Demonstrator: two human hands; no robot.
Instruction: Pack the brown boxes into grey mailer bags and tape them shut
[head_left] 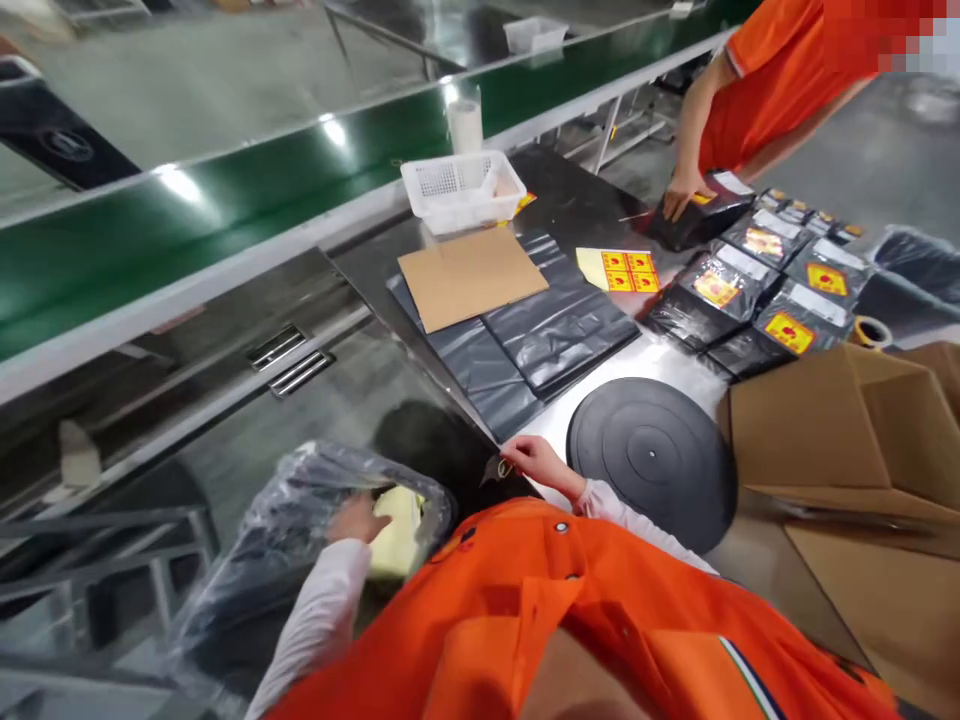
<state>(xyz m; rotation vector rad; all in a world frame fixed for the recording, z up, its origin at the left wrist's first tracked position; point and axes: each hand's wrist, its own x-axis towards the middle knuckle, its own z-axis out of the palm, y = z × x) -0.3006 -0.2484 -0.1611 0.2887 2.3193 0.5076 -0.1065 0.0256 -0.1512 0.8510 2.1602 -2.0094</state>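
Note:
My left hand (357, 518) reaches over a bin lined with clear plastic (300, 480) at the table's left side. Slightly blurred, its thumb stands apart from the fingers, next to a crumpled pale yellow paper (397, 530) in the bin. At the near table edge, my right hand (536, 460) is closed in a pinch on a small thing with a ring, whose kind I cannot make out. Just right of that hand lies a round black turntable (651, 460). Black plastic bags (555, 315) lie flat beyond it, partly under a cardboard sheet (472, 277).
A white basket (461, 190) stands at the back beside a green conveyor belt (247, 190). A yellow-red label sheet (619, 270) lies near several black wrapped parcels (787, 325). Open cardboard boxes (817, 430) fill the right. A co-worker's hand (686, 190) rests on a parcel.

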